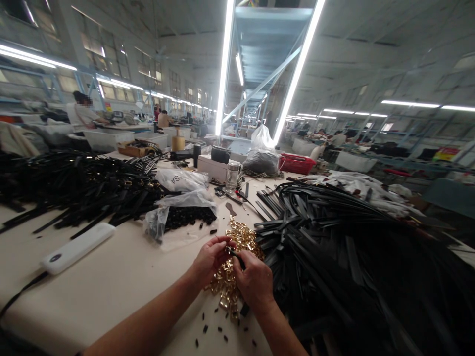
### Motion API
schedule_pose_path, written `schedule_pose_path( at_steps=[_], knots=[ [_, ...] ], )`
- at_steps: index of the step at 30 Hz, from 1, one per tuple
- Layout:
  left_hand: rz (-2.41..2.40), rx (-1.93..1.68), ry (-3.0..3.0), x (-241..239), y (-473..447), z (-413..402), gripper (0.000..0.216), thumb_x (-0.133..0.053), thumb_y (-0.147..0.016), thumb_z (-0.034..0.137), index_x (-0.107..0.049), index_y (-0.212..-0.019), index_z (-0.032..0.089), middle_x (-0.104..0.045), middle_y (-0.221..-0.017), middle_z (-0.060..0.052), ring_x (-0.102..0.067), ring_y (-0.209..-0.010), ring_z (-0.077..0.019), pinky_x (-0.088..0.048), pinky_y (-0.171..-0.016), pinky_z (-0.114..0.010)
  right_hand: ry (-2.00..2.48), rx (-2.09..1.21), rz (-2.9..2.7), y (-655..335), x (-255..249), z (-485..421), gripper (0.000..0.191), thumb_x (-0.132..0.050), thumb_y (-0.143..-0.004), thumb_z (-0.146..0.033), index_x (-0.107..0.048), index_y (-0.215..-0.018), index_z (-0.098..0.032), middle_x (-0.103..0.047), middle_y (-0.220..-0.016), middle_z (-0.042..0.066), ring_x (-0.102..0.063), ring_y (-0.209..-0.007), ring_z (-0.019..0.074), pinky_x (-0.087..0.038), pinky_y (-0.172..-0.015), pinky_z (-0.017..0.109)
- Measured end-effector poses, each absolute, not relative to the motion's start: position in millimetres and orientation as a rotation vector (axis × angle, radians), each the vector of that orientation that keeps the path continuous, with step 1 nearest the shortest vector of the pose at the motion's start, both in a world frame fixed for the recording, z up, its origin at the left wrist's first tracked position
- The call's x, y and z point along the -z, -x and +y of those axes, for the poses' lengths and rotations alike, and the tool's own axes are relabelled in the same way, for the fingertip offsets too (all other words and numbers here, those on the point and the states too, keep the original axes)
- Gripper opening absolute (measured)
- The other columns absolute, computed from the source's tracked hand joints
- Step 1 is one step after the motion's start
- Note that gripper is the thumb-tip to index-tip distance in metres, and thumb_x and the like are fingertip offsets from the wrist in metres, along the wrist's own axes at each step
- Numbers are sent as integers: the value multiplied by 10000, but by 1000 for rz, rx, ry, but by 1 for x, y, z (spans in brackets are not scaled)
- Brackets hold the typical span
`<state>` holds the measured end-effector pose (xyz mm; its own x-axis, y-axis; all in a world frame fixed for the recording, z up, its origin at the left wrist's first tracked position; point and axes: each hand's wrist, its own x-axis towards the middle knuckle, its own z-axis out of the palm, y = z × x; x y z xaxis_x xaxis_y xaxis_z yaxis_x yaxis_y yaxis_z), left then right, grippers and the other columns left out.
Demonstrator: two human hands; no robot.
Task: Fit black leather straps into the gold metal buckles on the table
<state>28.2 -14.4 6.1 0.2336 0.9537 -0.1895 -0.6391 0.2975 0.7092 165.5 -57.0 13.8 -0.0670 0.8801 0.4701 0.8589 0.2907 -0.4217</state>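
Over a pile of gold buckles my two hands meet. My right hand is closed round a black strap, whose end points toward the other hand. Thumb and fingers of my left hand pinch at that strap end; a small shiny piece seems to be there, but the fingers hide most of it. Small black loops lie scattered on the table below the hands. More black loops fill an open clear plastic bag beyond my left hand.
A large heap of black straps covers the right side. Finished-looking black straps with gold hardware lie at left. A white corded device rests on the table. Behind are a glass mug and a red basket.
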Motion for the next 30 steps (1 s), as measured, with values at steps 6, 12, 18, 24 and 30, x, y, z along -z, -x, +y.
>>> schedule_pose_path(
  at_steps=[6,12,18,24,30],
  knots=[
    [648,-1193,-471,-7,-33,-17,209,-587,-774,29,-627,-963,108,-713,-894,-102,-685,-799,-148,-549,-764,-230,1589,92,-1894,-164,-15,-57,182,-469,-871,-249,-595,-747,-207,-648,-721,15,-594,-621,134,-297,-572,249],
    [584,-1197,-459,-10,-33,-20,212,-627,-774,70,-618,-981,115,-715,-890,-96,-684,-817,-151,-548,-773,-233,1585,168,-1907,-166,-15,-56,197,-458,-871,-245,-573,-717,-202,-637,-707,18,-571,-600,129,-276,-558,250],
    [617,-1230,-460,-6,-33,-16,283,-693,-718,34,-626,-976,127,-705,-919,-75,-678,-818,-138,-547,-779,-220,1553,140,-1916,-165,-13,-57,203,-449,-888,-253,-571,-733,-201,-640,-732,26,-574,-622,134,-286,-577,246],
    [565,-1048,-507,-2,-32,-17,235,-727,-696,63,-646,-910,113,-700,-915,-87,-671,-789,-134,-536,-758,-218,1503,126,-1912,-168,-14,-55,206,-436,-902,-241,-590,-772,-198,-635,-737,29,-580,-650,143,-306,-604,242],
    [597,-997,-616,-3,-34,-20,220,-769,-678,183,-659,-862,137,-697,-863,-57,-656,-730,-135,-516,-697,-239,1526,153,-1968,-171,-19,-56,200,-444,-908,-232,-600,-788,-199,-631,-763,29,-572,-637,141,-294,-593,246]
  ],
)
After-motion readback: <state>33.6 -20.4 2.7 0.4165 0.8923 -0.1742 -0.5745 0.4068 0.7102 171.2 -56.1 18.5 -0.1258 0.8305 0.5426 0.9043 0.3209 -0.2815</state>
